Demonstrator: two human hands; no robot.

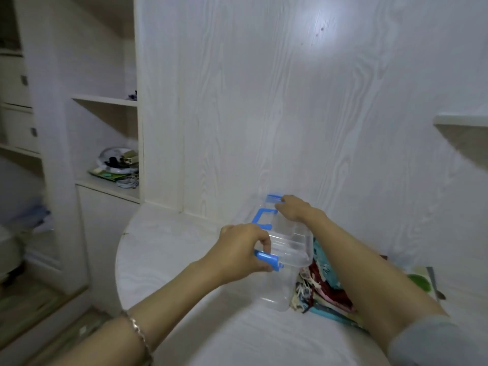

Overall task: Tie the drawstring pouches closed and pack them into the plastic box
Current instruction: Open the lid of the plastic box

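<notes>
A clear plastic box [284, 262] with a lid, blue side clips and a blue handle stands on the white table [169, 249], near the wall. My left hand [241, 250] grips the near blue clip, fingers curled round it. At the far end, my right hand [293, 208] has its fingers curled on the other blue clip. A pile of patterned drawstring pouches [323, 283], red, teal and cream, lies on the table to the right of the box, partly hidden under my right forearm.
A white wood-grain wall rises just behind the box. Something green [420, 282] and a grey utensil [435, 283] lie at the table's right. Shelves to the left hold a white round object [116, 161] and clutter. The table's left edge drops to the floor.
</notes>
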